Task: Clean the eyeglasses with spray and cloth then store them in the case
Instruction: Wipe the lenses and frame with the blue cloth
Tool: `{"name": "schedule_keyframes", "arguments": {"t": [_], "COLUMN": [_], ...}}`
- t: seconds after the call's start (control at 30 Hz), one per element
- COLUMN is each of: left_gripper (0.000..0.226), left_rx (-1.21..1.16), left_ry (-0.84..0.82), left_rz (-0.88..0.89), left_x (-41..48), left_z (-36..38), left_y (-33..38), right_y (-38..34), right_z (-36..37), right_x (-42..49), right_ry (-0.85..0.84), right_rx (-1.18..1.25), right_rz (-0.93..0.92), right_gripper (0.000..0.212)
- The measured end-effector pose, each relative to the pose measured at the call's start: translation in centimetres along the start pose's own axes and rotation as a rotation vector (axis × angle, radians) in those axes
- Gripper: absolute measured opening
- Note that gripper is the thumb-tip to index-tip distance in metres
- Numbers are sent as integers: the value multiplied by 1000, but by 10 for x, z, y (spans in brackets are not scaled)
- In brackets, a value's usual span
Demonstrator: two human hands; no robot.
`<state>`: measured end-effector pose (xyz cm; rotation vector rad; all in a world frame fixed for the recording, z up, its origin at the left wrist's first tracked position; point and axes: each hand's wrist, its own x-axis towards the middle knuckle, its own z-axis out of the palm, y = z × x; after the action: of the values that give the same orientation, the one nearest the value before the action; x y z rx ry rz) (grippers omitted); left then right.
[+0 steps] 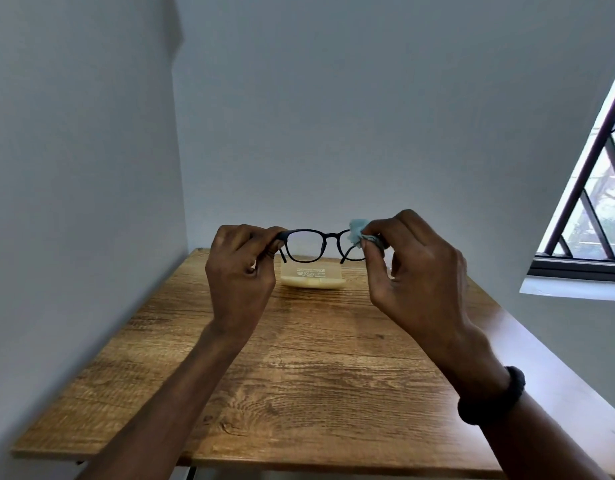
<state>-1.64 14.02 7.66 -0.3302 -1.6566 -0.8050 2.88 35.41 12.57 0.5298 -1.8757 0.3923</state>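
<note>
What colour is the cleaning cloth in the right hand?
Light blue. The cloth shows best in the head view, pinched against a lens of the eyeglasses.

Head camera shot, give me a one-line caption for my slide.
Left hand holds black eyeglasses over the table; right hand pinches a blue cloth on one lens.

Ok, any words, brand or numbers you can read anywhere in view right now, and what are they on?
Pale yellow case: a few lines of white print on its top, too small and blurred to read.
Eyeglasses: no marking shows on the dark frame.
Cloth and wristband: no text shows.
Nothing here can be quoted.
</note>
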Motion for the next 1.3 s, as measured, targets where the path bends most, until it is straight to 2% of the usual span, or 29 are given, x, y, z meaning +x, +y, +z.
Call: {"name": "schedule_keyframes", "arguments": {"t": [0.23,0.47,1.0,1.3], "left_gripper": [24,27,23,23], "left_rx": [-14,-16,-22,-29], "left_ry": [8,-9,-9,1], "left_rz": [44,49,33,49], "left_x": [-3,-3,-2,0], "left_z": [2,2,2,1], "left_y": [0,-1,-2,1], "right_y": [-12,-19,-7,-19], "right_z": [19,29,27,30], "right_x": [5,5,5,9], "right_ry": [-123,-159,-160,-150], "right_rx": [-53,-40,-91,-36], "right_rz": [8,-34,21,-47], "right_gripper": [9,10,11,11]}}
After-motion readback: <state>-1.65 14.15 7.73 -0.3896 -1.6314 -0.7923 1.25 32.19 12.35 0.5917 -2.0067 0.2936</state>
